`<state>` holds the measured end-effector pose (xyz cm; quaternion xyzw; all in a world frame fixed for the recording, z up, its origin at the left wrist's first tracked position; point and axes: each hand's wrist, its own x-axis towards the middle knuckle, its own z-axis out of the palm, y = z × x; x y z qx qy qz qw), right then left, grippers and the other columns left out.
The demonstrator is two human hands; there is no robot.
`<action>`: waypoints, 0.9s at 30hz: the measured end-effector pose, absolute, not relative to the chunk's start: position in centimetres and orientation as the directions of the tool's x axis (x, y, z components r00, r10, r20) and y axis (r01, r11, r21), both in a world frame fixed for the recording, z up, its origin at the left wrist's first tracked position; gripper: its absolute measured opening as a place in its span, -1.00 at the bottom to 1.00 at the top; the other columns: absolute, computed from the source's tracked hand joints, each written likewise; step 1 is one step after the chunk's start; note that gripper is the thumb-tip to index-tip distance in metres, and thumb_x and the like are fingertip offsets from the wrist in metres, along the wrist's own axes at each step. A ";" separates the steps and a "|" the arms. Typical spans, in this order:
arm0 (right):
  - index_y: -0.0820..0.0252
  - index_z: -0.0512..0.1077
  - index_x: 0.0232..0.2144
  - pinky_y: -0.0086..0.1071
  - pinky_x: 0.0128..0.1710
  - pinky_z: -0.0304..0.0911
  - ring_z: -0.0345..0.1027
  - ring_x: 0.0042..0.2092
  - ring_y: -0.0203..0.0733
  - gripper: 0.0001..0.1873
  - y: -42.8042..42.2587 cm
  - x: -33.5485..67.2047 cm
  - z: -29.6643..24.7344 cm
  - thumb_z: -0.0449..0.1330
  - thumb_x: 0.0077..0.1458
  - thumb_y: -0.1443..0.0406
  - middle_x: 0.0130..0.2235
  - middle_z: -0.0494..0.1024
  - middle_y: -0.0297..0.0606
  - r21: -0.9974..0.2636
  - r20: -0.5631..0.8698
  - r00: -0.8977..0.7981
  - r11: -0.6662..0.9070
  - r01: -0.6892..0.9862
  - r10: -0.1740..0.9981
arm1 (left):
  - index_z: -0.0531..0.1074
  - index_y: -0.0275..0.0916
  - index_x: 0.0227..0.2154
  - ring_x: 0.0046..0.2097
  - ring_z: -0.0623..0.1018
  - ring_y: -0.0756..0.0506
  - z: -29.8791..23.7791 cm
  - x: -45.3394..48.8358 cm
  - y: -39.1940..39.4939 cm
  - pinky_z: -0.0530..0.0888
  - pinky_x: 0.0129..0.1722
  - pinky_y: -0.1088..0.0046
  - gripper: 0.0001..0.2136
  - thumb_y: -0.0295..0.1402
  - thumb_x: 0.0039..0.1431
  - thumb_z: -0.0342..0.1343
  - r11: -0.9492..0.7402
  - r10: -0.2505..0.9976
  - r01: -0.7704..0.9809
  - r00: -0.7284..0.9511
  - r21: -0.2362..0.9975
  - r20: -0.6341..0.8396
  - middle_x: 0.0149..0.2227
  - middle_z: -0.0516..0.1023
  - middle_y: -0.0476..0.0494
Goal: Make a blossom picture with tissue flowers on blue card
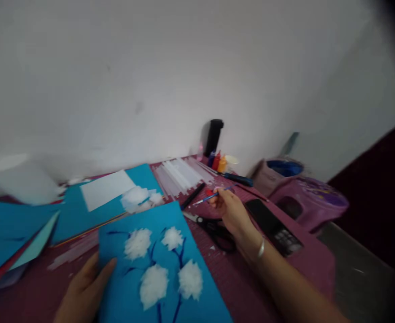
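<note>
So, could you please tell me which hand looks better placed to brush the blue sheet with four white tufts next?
Probably the right hand: it holds the paintbrush, its tip pointing toward the blue sheet. The left hand seems less free, as it grips that sheet's left edge.

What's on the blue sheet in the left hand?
Four fluffy white tufts and dark blue lines show on the blue sheet. The left hand covers part of its edge; what lies underneath cannot be seen.
</note>
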<state>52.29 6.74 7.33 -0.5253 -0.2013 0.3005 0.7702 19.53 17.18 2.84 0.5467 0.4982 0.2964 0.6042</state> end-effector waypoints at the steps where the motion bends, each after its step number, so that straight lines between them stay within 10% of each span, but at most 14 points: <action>1: 0.21 0.43 -0.43 -0.46 -0.44 0.28 0.38 -0.53 -0.33 -0.67 6.7 50.8 7.4 0.29 -0.04 0.05 -0.56 0.55 -0.34 -0.919 0.007 0.662 0.265 -0.291 0.750 | 0.41 -0.08 -0.03 -0.08 0.56 -0.32 3.1 19.0 17.0 0.61 -0.22 0.20 -0.36 0.07 -0.19 0.36 0.280 0.893 0.158 0.319 0.947 -0.317 -0.08 0.59 -0.10; 7: 0.19 0.51 -0.32 -0.40 -0.28 0.32 0.47 -0.41 -0.28 -0.71 6.0 45.2 7.4 0.26 0.09 0.07 -0.44 0.63 -0.28 -0.945 0.078 0.377 0.189 -0.266 0.923 | 0.39 -0.02 -0.03 -0.02 0.55 -0.34 4.6 19.5 16.3 0.62 -0.20 0.20 -0.32 0.01 -0.28 0.42 0.417 0.860 0.044 0.304 0.908 -0.410 -0.06 0.60 -0.05; 27: 0.15 0.51 -0.26 -0.39 -0.27 0.33 0.49 -0.32 -0.24 -0.70 6.8 43.6 7.1 0.20 0.13 0.06 -0.38 0.63 -0.27 -0.973 0.143 0.323 0.193 -0.127 0.936 | 0.36 -0.06 0.02 -0.08 0.58 -0.33 4.0 19.4 16.1 0.61 -0.21 0.17 -0.37 -0.03 -0.14 0.38 0.410 0.841 0.003 0.386 0.912 -0.379 -0.07 0.60 -0.12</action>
